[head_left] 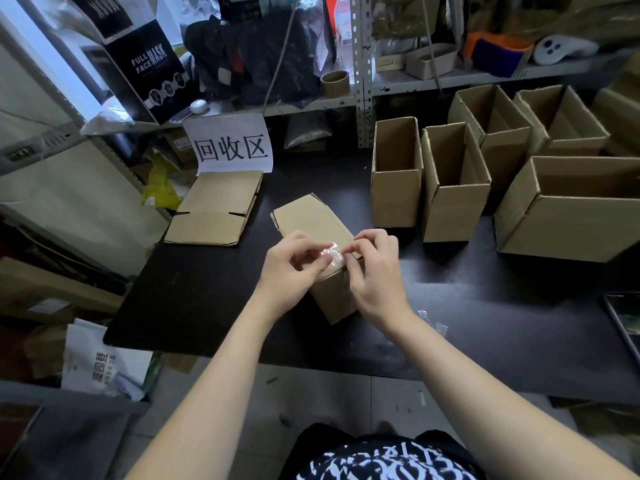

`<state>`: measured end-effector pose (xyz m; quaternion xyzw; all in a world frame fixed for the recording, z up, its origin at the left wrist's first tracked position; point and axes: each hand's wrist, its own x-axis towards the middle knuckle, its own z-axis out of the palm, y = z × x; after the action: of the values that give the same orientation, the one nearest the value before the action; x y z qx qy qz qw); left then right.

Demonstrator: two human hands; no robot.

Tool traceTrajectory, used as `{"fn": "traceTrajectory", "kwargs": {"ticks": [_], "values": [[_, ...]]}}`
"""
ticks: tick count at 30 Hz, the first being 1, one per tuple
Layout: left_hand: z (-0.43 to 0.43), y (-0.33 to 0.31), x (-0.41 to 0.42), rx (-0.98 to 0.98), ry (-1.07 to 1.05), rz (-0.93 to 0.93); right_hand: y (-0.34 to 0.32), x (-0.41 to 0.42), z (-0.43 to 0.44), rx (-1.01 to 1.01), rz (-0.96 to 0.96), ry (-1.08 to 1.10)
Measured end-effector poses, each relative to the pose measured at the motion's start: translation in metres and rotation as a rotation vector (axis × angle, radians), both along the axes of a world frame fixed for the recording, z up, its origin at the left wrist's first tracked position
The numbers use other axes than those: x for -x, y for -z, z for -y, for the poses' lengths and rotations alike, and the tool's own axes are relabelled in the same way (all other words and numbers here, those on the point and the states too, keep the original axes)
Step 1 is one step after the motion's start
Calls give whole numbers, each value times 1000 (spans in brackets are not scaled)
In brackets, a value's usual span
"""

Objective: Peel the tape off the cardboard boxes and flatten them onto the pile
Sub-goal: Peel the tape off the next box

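Here the right hand (375, 271) pinches the lifted end of a clear glossy tape strip (334, 255) between thumb and forefinger. The left hand (294, 268), fingers curled, nips the same strip from the other side, its thumb laid across it. Both hands are thus closed on the tape, probably so that one peels while the other steadies.

The strip sits at the near top edge of a closed brown cardboard box (311, 216), turned at an angle so that its taped end faces the person. This box rests on a matt black tabletop (207, 306).

Left of the box and slightly behind it lies a pile of flattened brown cardboard (214, 209), within easy reach for the next sheet. A white paper sign with black characters (230, 147) hangs just behind that pile.

Right of the box stand several open-topped brown cartons (453, 181), apparently awaiting the same treatment. Near the box's right, beside the forearm, lie crumpled clear scraps (433, 320), presumably spent tape.

Behind the box rises grey metal shelving (363, 81), crowded with stock.
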<state>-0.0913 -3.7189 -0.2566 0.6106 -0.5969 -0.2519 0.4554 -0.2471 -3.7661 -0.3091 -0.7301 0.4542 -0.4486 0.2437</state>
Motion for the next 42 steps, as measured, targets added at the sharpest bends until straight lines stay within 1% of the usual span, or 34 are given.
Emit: {"fn": "traceTrajectory", "kwargs": {"ticks": [1, 2, 3, 6, 7, 9, 13, 17, 19, 21, 25, 29, 35, 40, 42], "values": [[-1, -1, -1, 19, -38, -28, -1, 0, 0, -20, 13, 2], [-1, -1, -5, 23, -58, -5, -2, 1, -2, -46, 34, 3], [0, 0, -9, 16, -45, 72, -4, 2, -3, -77, 60, 8], [7, 3, -18, -70, 97, 356, -4, 6, -7, -158, 127, 71], [9, 4, -18, -106, 117, 404, -4, 7, -8, -171, 126, 102], [13, 5, -16, -139, 82, 445, -3, 8, -10, -198, 125, 142], [15, 14, -4, -132, -28, 440, -7, 10, -14, -286, 212, 177], [14, 28, 7, -92, -94, 410, -14, 14, -24, -295, 323, 190], [14, 30, 9, -68, -105, 415, -15, 18, -28, -301, 368, 187], [14, 30, 10, -50, -99, 432, -15, 22, -32, -356, 423, 174], [16, 29, 7, -69, -73, 406, -12, 29, -34, -423, 477, 199], [21, 30, 4, -70, -68, 381, -15, 31, -31, -418, 472, 183], [29, 33, -2, -75, -38, 346, -5, 36, -35, -477, 418, 154], [42, 29, -6, -83, -35, 333, -16, 34, -34, -432, 517, 168], [47, 26, -10, -75, -27, 350, -20, 28, -33, -442, 522, 169]]}}
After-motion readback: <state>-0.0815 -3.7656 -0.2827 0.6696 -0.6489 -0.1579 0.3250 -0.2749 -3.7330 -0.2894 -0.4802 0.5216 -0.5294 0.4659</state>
